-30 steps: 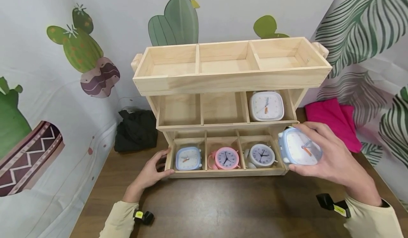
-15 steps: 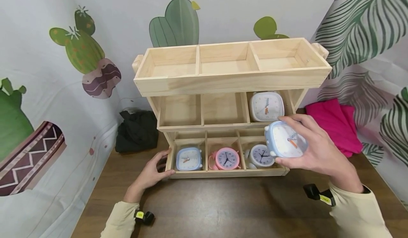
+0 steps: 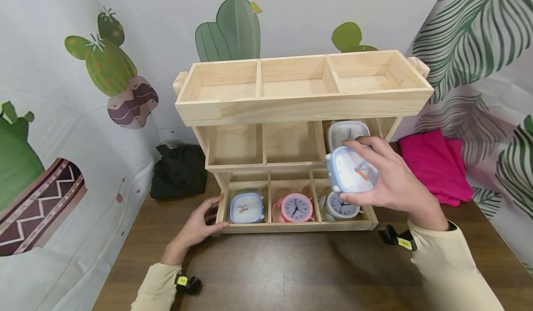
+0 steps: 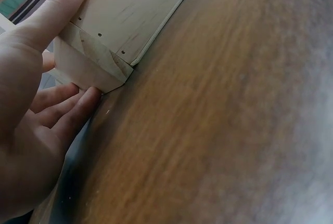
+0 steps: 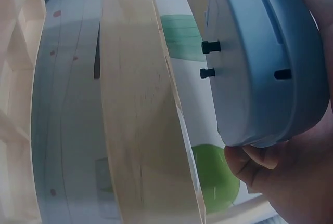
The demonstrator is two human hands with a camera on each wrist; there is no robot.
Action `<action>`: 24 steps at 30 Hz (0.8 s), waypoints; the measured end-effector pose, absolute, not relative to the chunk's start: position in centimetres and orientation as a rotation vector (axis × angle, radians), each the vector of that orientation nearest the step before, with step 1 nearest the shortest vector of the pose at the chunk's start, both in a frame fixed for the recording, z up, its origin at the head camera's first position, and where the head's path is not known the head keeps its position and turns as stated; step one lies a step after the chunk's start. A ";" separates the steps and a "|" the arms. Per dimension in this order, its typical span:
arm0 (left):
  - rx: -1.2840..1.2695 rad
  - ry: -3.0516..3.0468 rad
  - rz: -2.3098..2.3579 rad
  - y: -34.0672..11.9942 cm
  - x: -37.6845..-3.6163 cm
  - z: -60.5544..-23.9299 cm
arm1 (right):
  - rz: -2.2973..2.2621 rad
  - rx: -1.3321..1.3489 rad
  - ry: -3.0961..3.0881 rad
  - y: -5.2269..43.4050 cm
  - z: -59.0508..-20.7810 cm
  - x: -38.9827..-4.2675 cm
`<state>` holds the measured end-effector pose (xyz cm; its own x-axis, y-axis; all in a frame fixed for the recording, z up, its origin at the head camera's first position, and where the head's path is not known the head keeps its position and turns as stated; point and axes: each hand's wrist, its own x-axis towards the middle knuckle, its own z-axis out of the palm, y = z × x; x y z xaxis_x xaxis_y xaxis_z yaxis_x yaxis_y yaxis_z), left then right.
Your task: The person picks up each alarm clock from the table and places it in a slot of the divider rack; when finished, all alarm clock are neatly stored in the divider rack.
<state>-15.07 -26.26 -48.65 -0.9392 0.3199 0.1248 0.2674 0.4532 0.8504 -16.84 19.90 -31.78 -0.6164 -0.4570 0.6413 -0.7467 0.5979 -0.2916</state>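
One pale-blue square alarm clock (image 3: pixel 351 170) is gripped in the right hand (image 3: pixel 391 181), in the air before the three-tier wooden rack (image 3: pixel 300 105); four clocks already sit inside, five compartments remain vacant. The left hand (image 3: pixel 200 225) clasps the rack's bottom corner on the brown counter (image 3: pixel 291 269).

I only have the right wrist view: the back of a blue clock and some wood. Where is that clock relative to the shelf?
Observer: The right hand holds the blue clock in the air, in front of the shelf's right side, between middle and bottom tiers.
Operator: Is the middle tier free?
Observer: Its right compartment holds a white clock; the left and centre ones look empty.
Operator: And the left hand?
Observer: The left hand grips the shelf's bottom left corner.
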 end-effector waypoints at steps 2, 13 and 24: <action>0.531 2.629 1.527 -26.2 -15.1 -48.6 | 0.742 0.957 -2.308 19.6 -31.6 -17.1; 0.528 2.629 1.533 -26.2 -15.1 -48.6 | 0.780 1.008 -2.300 17.4 -31.5 -19.0; 0.513 2.625 1.532 -26.3 -15.1 -48.6 | 0.797 1.004 -2.333 15.5 -32.0 -20.7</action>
<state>-15.08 -26.27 -48.60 -0.9428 0.3127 0.1152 0.2541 0.4509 0.8557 -20.69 15.51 -31.98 -0.6190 -0.4857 0.6173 -0.7617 0.5628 -0.3210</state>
